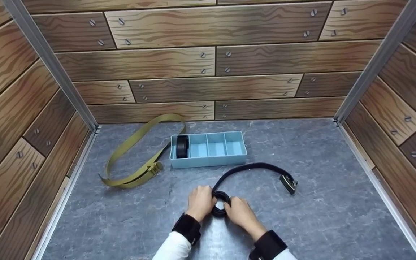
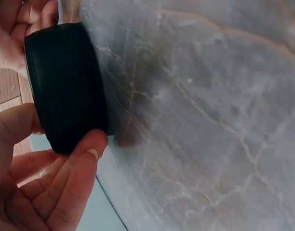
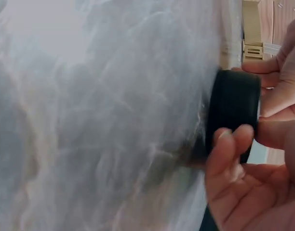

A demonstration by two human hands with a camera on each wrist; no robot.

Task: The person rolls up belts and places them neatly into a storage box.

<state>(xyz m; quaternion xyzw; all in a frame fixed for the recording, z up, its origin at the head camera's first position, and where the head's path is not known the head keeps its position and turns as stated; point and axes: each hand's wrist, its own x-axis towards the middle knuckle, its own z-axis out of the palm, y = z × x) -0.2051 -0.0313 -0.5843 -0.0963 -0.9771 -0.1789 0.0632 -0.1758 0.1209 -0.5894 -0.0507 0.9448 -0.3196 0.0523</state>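
A black belt (image 1: 258, 165) lies on the grey marbled surface, one end wound into a coil (image 1: 219, 213) standing on its edges. From the coil the loose part arcs away and to the right, ending at a metal buckle (image 1: 288, 184). My left hand (image 1: 199, 202) grips the coil's left side between thumb and fingers. On the opposite side, my right hand (image 1: 241, 213) pinches it, thumb at the inner rim. Both wrist views show the coil's smooth outer band (image 2: 68, 86), with fingertips (image 3: 224, 144) curled against it.
Beyond the hands stands a light blue tray (image 1: 208, 161) with several compartments; a rolled black belt (image 1: 182, 147) sits in its leftmost one. An olive webbing belt (image 1: 121, 151) loops on the surface to the left, its buckle (image 1: 154, 168) near the tray. Wood-patterned walls (image 1: 208, 86) enclose three sides.
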